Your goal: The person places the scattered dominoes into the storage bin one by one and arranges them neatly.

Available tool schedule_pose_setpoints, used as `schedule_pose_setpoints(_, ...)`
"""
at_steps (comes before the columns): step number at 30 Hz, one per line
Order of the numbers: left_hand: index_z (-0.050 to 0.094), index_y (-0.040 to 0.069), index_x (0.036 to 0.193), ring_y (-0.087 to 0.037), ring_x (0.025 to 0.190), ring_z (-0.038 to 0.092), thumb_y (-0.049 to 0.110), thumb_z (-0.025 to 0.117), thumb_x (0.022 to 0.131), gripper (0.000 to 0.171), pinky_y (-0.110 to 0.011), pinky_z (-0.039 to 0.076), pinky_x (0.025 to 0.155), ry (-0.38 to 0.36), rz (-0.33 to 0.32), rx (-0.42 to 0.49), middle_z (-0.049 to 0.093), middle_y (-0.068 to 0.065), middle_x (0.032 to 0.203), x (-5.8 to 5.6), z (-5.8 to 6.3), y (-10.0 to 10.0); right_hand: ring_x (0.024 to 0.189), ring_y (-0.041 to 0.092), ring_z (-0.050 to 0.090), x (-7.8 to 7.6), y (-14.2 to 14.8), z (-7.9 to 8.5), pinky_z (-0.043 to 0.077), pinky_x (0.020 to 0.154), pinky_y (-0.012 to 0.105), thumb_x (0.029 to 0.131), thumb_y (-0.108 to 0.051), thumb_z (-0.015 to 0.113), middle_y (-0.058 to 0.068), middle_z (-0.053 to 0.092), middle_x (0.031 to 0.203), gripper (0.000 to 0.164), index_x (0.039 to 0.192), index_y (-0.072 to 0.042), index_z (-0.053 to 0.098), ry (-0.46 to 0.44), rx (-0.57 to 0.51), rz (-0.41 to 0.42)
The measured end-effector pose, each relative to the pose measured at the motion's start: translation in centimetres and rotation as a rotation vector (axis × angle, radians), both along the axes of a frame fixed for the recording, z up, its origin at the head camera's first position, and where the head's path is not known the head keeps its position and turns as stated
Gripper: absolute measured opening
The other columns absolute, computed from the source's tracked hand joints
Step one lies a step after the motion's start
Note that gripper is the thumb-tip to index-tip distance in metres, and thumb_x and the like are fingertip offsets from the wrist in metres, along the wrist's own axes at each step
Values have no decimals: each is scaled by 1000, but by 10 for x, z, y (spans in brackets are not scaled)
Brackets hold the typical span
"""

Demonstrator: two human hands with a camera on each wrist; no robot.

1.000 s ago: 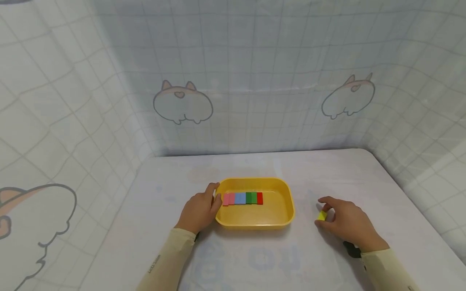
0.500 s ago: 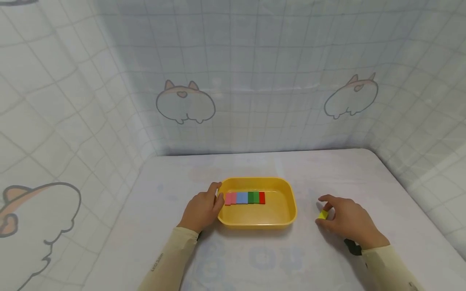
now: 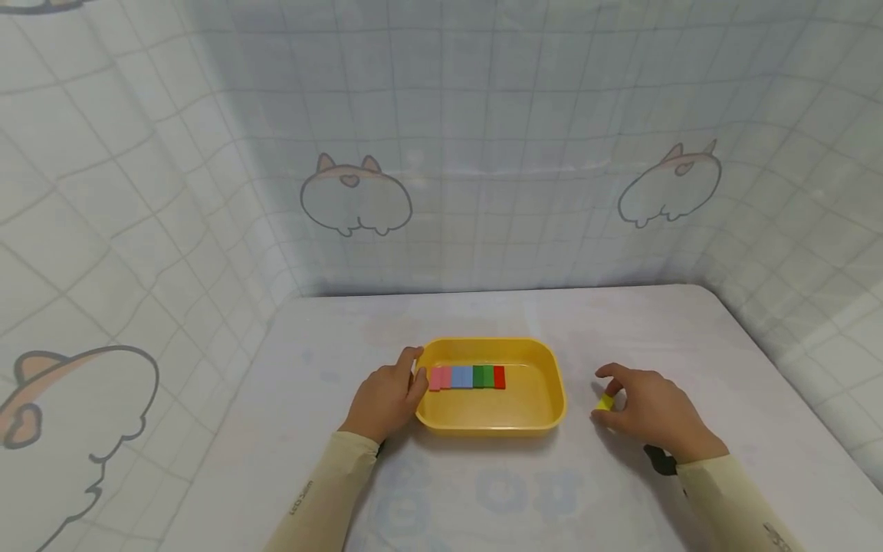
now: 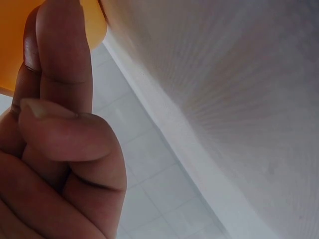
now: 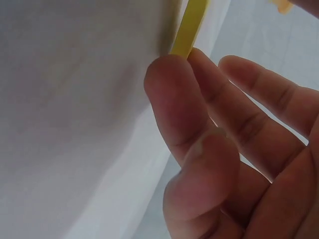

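Note:
At the left end of the yellow tray (image 3: 491, 425), my left hand (image 3: 382, 399) grips the rim, thumb and index finger at its edge. The left wrist view shows those fingers (image 4: 62, 55) against the tray's orange-looking wall (image 4: 12, 45). Inside the tray lies a row of small flat tiles: pink (image 3: 439, 378), blue (image 3: 462, 377), green (image 3: 484, 376) and one red (image 3: 500, 377). Right of the tray, my right hand (image 3: 655, 410) pinches a yellow tile (image 3: 605, 402) just over the table. Up close in the right wrist view, the tile (image 5: 190, 27) stands out beyond the fingertips.
A pale cloth with faint prints covers the table (image 3: 510, 498). Behind it and at both sides hang white checked curtains (image 3: 448, 153) with cartoon animal drawings. A dark wrist strap (image 3: 660, 460) shows under my right wrist.
My right hand has shifted slightly toward the tray with the yellow tile. The left hand keeps its place on the rim. The whole view has drifted a little.

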State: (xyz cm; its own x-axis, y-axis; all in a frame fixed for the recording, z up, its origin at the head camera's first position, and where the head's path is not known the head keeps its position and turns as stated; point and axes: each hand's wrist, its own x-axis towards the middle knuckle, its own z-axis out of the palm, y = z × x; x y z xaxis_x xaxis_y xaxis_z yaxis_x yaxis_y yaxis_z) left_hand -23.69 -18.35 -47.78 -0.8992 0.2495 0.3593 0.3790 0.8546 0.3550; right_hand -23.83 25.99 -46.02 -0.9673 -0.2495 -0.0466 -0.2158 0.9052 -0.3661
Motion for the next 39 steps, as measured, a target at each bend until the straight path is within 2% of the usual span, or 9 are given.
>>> schedule_pose_setpoints(14,58,10,139,-7,45,30,28,57,105,38,-29,33,46,-34,18,0,38,12,55,4,-1,0,63,10,54,-10,-19,5,48,59,34,80,-37,90,-4,73,107,61,133,-17,67,33,-47,44)
schedule_pose_setpoints(23,58,9,139,-7,45,30,27,57,105,38,-29,33,46,-19,11,4,38,12,55,3,0,0,64,10,56,-15,-31,12,49,57,32,81,-34,89,-1,72,109,60,134,-15,66,78,-76,46)
schedule_pose_setpoints(32,58,10,138,-7,45,30,29,55,105,38,-29,33,46,-18,6,2,38,12,55,1,-2,0,68,13,57,-22,-44,27,49,56,32,82,-31,88,4,73,110,58,133,-14,67,174,-95,31)
schedule_pose_setpoints(39,58,11,138,-8,45,32,29,56,105,38,-29,34,46,-9,14,-14,39,12,55,0,-2,-1,70,15,57,-29,-54,39,50,59,33,84,-30,87,5,73,112,56,133,-14,66,204,-82,24)
